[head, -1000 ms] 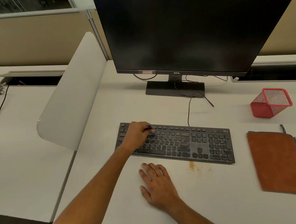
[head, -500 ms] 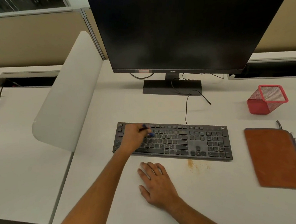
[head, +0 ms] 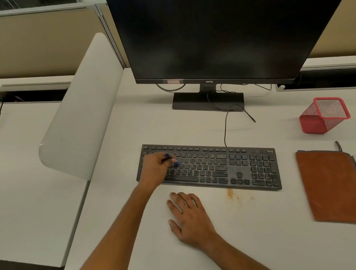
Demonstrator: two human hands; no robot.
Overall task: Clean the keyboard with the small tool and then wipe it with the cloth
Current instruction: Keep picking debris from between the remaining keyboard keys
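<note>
Left hand [head: 156, 168] grips blue tool [head: 173, 161] on keyboard [head: 213, 168] left keys. Right hand [head: 189, 218] flat, fingers relaxed, on surface [head: 253, 235]. Cloth [head: 332, 185] right of keyboard.

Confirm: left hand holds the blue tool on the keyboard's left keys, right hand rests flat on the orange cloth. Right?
Not quite. The head view shows the right hand flat on the bare desk in front of the keyboard; the orange cloth lies untouched further right. The left hand does hold the blue tool on the left keys.

Matt black plastic keyboard [head: 208, 166], soft napped orange cloth [head: 332, 187], red wire-mesh pen holder [head: 324, 115], smooth matt desk [head: 172, 124]
</note>
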